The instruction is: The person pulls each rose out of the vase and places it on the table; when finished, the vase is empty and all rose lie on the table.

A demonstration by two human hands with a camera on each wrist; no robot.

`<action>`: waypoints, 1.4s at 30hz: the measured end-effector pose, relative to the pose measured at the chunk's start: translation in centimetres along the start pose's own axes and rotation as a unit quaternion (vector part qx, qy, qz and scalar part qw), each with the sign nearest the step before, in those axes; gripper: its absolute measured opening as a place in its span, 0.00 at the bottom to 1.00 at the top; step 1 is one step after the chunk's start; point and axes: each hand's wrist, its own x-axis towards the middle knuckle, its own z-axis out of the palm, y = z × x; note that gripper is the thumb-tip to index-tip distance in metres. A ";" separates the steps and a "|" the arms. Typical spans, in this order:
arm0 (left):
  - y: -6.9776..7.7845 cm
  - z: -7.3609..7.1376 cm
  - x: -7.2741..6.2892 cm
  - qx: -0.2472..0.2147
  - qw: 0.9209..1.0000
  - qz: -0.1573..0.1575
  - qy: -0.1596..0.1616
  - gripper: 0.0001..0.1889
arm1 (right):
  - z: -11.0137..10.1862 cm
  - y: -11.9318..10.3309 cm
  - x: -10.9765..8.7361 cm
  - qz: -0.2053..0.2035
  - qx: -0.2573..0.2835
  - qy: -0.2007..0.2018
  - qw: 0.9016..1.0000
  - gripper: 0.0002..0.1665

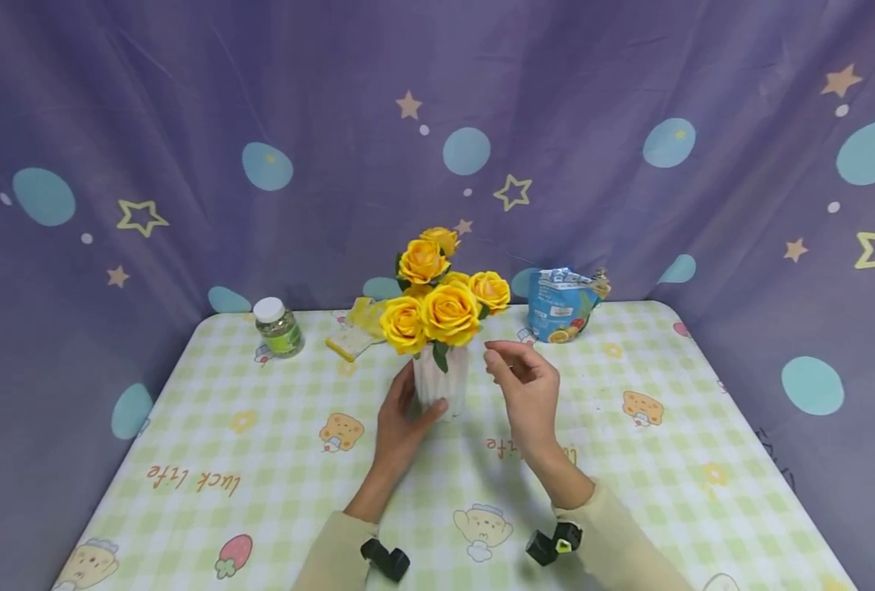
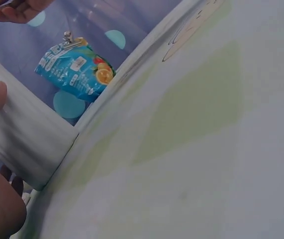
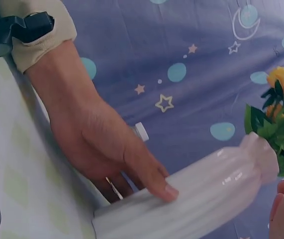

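Observation:
A white ribbed vase (image 1: 441, 382) stands upright on the table, holding several yellow roses (image 1: 450, 313) with green leaves (image 3: 268, 124). My left hand (image 1: 400, 427) grips the lower part of the vase from the left, its thumb across the front, as the right wrist view also shows. Just right of the vase's mouth, my right hand (image 1: 529, 390) is raised above the table with bent fingers, thumb near the index fingertip. I see nothing between those fingertips, and the other fingers are partly hidden.
Behind the vase to the left are a white-lidded jar (image 1: 280, 328) and a white and yellow cloth-like item (image 1: 356, 332). A blue pouch (image 1: 559, 308) with a metal clip stands at the back right. A purple curtain (image 1: 334, 98) hangs behind the checked tablecloth (image 1: 275, 443).

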 end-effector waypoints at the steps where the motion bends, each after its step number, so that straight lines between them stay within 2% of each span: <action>1: 0.0 0.0 0.0 0.000 1.000 0.000 0.002 0.44 | 0.3 0.0 -0.1 -0.009 0.000 -0.003 1.000 0.09; 5: 0.0 0.1 -0.1 -0.002 1.000 0.010 0.007 0.43 | 1.3 -0.2 -0.5 -0.053 0.011 -0.013 0.998 0.07; 10: -0.3 0.2 -0.1 0.010 1.000 0.013 0.006 0.42 | 2.6 -0.3 -0.8 -0.098 0.020 0.000 0.995 0.04; 18: -0.2 0.1 -0.2 0.014 1.000 0.009 0.011 0.42 | 4.1 -0.2 -1.0 -0.138 0.009 0.026 0.990 0.06; 21: -0.1 0.2 -0.1 0.013 1.000 0.006 0.008 0.43 | 4.2 -0.2 -0.6 -0.125 0.019 0.055 0.990 0.07; 25: -0.2 0.2 0.0 0.020 1.000 0.004 0.006 0.43 | 4.0 0.2 0.4 -0.080 0.028 0.084 0.993 0.08; 32: -0.3 0.2 0.1 0.029 1.000 -0.003 0.008 0.43 | 4.0 0.7 1.9 -0.034 0.023 0.082 0.996 0.08; 42: -0.3 0.2 0.0 0.032 0.999 -0.006 0.010 0.43 | 4.4 0.8 2.4 0.016 0.022 0.070 0.997 0.07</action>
